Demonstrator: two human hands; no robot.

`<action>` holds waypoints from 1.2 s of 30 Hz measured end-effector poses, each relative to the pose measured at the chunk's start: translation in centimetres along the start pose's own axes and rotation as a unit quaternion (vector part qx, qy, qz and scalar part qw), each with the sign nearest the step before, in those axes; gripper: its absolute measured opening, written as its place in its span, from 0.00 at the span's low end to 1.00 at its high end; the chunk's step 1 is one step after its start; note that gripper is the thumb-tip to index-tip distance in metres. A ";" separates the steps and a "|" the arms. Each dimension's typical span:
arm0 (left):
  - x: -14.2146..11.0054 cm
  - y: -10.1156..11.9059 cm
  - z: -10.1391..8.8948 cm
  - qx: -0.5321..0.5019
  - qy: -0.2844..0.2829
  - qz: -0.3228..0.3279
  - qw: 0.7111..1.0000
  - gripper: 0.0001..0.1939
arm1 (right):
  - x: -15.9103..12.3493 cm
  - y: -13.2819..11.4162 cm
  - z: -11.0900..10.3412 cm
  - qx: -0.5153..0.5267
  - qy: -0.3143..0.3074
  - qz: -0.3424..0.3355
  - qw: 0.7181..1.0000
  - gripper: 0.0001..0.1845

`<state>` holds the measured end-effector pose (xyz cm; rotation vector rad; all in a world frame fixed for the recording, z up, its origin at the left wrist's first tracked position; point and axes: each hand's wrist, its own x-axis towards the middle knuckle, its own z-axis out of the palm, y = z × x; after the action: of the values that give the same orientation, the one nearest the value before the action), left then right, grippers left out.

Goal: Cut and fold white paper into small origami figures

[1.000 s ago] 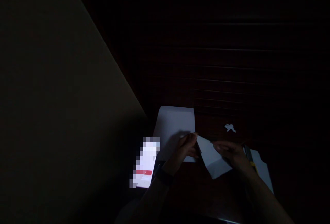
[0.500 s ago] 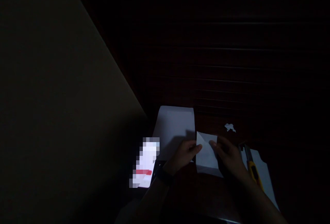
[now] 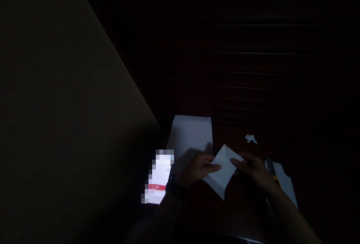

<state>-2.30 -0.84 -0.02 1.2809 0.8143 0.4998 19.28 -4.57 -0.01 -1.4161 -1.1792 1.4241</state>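
Note:
Between my two hands is a small white sheet of paper with crease lines across it, turned so one corner points away from me. My left hand pinches its left edge, thumb on top and fingers beneath. On the other side my right hand grips the right corner the same way, its thumb lying on the paper. The lower part of the sheet bends along a fold and hangs toward me. A dark band circles my left wrist.
A larger white sheet lies behind my left hand. Left of it glows a partly blurred phone screen. A small folded paper piece sits at the back right. A yellow utility knife rests on more white paper, partly behind my right arm.
The small sheet has turned from squared-up to a diamond position in my hands. My right hand has shifted slightly right, and its forearm covers more of the utility knife.

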 end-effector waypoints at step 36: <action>-0.9 1.8 -0.3 -0.140 -0.005 -0.009 0.990 0.15 | -1.2 -0.6 -2.8 0.203 -0.169 0.037 0.964 0.12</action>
<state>-2.93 -0.89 1.87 1.0154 0.7178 0.5710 22.11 -5.32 1.07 -0.9654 -0.9639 1.8882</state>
